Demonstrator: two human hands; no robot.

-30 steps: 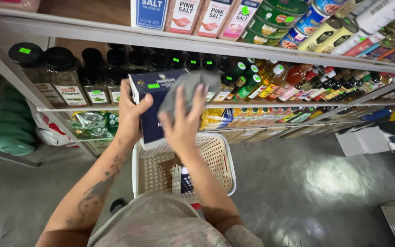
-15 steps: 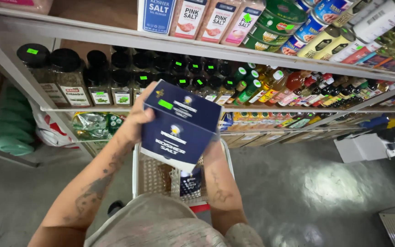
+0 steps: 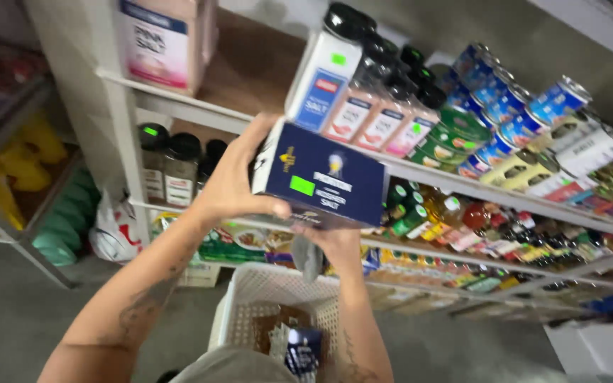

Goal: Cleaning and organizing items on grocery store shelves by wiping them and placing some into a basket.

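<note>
left hand (image 3: 232, 186) fingers clamp the dark blue box's (image 3: 323, 177) end; right hand (image 3: 331, 241) cups its underside.

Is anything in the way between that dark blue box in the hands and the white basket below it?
Nothing visible blocks it. The dark blue box sits between the left hand and right hand, directly above the white basket, whose open top already holds some items.

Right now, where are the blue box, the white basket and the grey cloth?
blue box (image 3: 324, 186), head view, middle of its dark blue top face.
white basket (image 3: 267, 284), head view, its far rim.
grey cloth (image 3: 308, 257), head view, the fold hanging below the box.
</note>
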